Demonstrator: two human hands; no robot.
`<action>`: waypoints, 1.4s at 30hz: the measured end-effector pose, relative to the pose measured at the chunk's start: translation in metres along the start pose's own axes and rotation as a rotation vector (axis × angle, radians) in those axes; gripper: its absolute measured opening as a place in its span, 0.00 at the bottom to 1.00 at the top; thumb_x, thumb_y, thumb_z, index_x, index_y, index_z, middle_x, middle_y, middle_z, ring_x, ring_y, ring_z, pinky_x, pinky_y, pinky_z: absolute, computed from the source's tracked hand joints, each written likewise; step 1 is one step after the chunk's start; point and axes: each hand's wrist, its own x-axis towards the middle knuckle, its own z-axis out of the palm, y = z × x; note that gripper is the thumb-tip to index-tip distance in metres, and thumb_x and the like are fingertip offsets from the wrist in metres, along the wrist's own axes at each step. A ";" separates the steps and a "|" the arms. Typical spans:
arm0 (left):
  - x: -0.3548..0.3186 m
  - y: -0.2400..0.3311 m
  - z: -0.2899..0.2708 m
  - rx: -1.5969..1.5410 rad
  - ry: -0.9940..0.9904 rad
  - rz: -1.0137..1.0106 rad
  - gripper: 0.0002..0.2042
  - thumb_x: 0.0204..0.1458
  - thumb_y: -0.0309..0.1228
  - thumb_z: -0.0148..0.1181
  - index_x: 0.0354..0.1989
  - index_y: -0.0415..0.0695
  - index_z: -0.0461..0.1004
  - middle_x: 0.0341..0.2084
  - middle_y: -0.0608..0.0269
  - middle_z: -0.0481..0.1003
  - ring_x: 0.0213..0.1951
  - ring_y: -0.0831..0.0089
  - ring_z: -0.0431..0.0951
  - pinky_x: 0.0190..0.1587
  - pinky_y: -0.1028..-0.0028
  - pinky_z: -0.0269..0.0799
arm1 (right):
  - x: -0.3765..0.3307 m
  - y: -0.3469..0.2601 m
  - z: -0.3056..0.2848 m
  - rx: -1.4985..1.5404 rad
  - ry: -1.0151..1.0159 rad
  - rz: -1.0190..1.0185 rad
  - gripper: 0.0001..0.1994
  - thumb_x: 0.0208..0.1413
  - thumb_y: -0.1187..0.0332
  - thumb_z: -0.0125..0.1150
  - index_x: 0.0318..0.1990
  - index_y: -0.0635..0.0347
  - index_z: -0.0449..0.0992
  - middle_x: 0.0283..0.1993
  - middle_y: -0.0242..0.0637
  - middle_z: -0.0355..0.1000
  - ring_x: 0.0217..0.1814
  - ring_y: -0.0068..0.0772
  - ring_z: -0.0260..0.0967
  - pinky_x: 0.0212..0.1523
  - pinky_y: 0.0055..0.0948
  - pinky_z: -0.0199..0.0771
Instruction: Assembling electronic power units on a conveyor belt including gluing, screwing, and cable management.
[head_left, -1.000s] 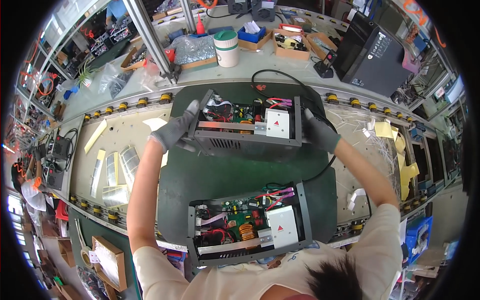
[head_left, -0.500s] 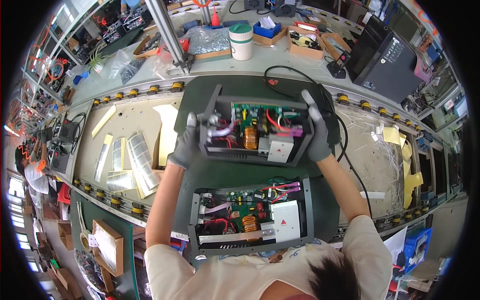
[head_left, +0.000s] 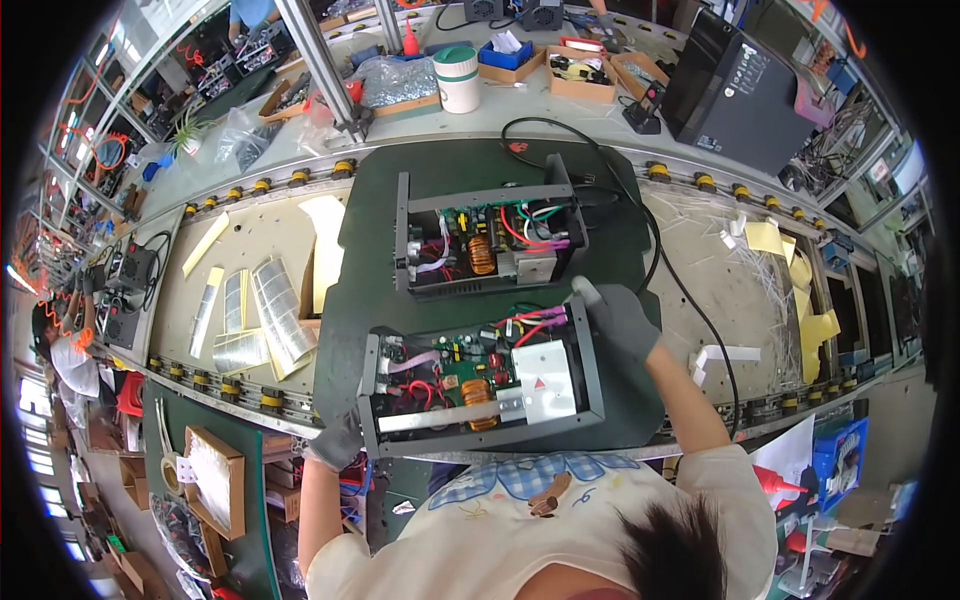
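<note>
Two open dark-grey electronics housings with green circuit boards, coloured wires and a copper coil rest on a dark green board (head_left: 345, 300). The near housing (head_left: 590, 370) sits close to my body, slightly tilted in the view, with a white metal cover plate at its right. My gloved left hand (head_left: 338, 440) grips its front left corner, fingers partly hidden by the case. At its back right corner, my gloved right hand (head_left: 615, 318) is closed round the upright side wall. The far housing (head_left: 480, 196) stands behind it, untouched by either hand.
A black cable (head_left: 655, 225) curves down the board's right side. Conveyor rails with yellow rollers (head_left: 343, 168) run behind and in front. Foil sheets (head_left: 280, 305) lie left, yellow paper (head_left: 765, 238) right. A white tub (head_left: 457, 85) and a black computer tower (head_left: 735, 95) stand on the back bench.
The far housing, held up between both hands before, now stands on the board, released. Both hands have come down toward me and hold the near housing, which is turned slightly.
</note>
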 end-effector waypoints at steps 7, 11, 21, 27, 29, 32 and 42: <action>0.020 0.074 0.015 -0.836 0.317 -0.273 0.24 0.60 0.38 0.42 0.61 0.38 0.57 0.54 0.51 0.65 0.55 0.65 0.65 0.54 0.70 0.64 | -0.020 -0.008 0.005 0.289 0.477 -0.205 0.20 0.59 0.55 0.49 0.27 0.64 0.76 0.23 0.46 0.71 0.23 0.39 0.69 0.28 0.32 0.66; 0.047 0.072 0.041 -1.039 0.382 -0.044 0.35 0.60 0.56 0.28 0.66 0.39 0.47 0.60 0.54 0.58 0.59 0.68 0.60 0.62 0.69 0.53 | -0.046 -0.040 -0.010 0.306 0.663 -0.312 0.11 0.56 0.64 0.55 0.31 0.63 0.77 0.24 0.45 0.71 0.22 0.35 0.69 0.26 0.27 0.66; 0.126 0.116 0.012 -1.021 0.395 0.077 0.35 0.60 0.57 0.28 0.67 0.42 0.45 0.62 0.57 0.57 0.62 0.66 0.58 0.62 0.71 0.52 | -0.038 0.011 -0.007 0.079 0.636 -0.287 0.06 0.53 0.68 0.57 0.33 0.61 0.75 0.23 0.47 0.69 0.24 0.45 0.70 0.25 0.30 0.66; 0.172 0.056 0.000 -0.503 0.434 0.063 0.29 0.62 0.49 0.35 0.65 0.41 0.50 0.61 0.56 0.59 0.60 0.69 0.60 0.61 0.74 0.52 | -0.047 -0.003 -0.008 0.115 0.590 -0.216 0.08 0.54 0.66 0.57 0.31 0.61 0.73 0.21 0.47 0.67 0.22 0.46 0.68 0.23 0.31 0.65; 0.176 0.058 0.005 -0.611 0.468 0.031 0.30 0.61 0.50 0.37 0.65 0.40 0.51 0.61 0.57 0.59 0.62 0.70 0.58 0.62 0.74 0.51 | -0.048 -0.006 0.004 -0.039 0.699 -0.271 0.09 0.55 0.62 0.56 0.30 0.58 0.72 0.20 0.46 0.67 0.22 0.49 0.67 0.23 0.38 0.64; 0.185 0.090 0.014 -0.796 0.571 0.183 0.29 0.62 0.48 0.39 0.63 0.39 0.55 0.59 0.59 0.62 0.60 0.72 0.60 0.61 0.75 0.53 | -0.051 0.007 0.009 -0.061 0.688 -0.258 0.10 0.54 0.61 0.56 0.29 0.57 0.72 0.19 0.46 0.67 0.22 0.50 0.67 0.23 0.42 0.63; 0.196 0.086 0.011 -0.928 0.732 0.155 0.22 0.64 0.43 0.37 0.56 0.39 0.65 0.47 0.64 0.70 0.49 0.76 0.68 0.56 0.76 0.60 | -0.043 -0.012 0.007 0.009 0.716 -0.258 0.09 0.54 0.66 0.57 0.26 0.61 0.71 0.18 0.48 0.64 0.20 0.50 0.65 0.20 0.38 0.59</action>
